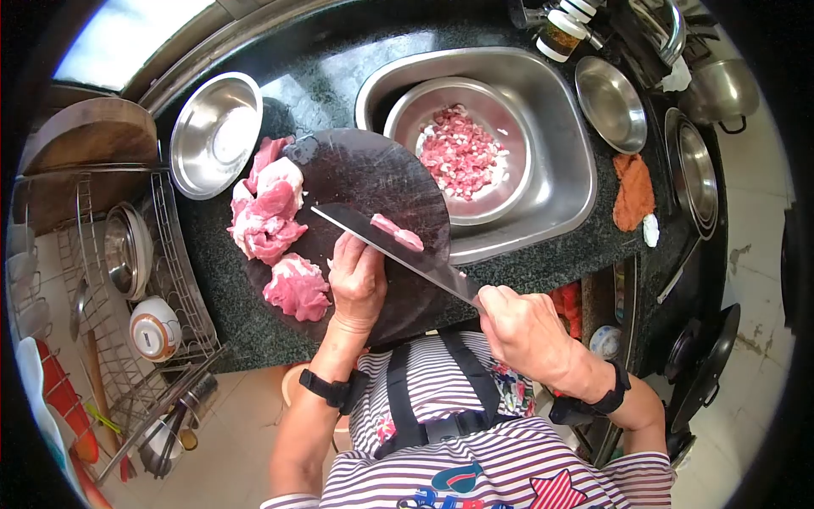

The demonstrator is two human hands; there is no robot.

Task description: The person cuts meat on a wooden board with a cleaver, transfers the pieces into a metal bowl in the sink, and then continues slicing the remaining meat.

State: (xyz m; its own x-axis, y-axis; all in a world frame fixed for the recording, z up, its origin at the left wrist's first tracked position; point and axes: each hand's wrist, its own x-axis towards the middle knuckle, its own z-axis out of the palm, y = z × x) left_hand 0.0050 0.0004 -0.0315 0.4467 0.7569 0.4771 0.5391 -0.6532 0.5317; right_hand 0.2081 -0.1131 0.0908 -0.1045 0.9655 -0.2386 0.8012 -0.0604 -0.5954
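Observation:
On the dark round board (356, 170), my right hand (526, 333) grips the handle of a large cleaver (403, 253), its blade reaching up and left across the board. Just below the blade, my left hand (356, 284) has its fingers bent and pressed together against the board beside the steel; whatever lies under the fingertips is hidden. A thin strip of meat (397, 232) lies on the far side of the blade. Larger raw pieces (270, 208) rest at the board's left edge, with another lump (297, 288) nearer my left hand.
A metal bowl of diced meat (526, 161) sits in the steel sink (564, 182). An empty metal bowl (216, 136) stands left, another (610, 106) right. An orange cloth (633, 193) lies on the counter (543, 261). A wire dish rack (182, 280) is at left.

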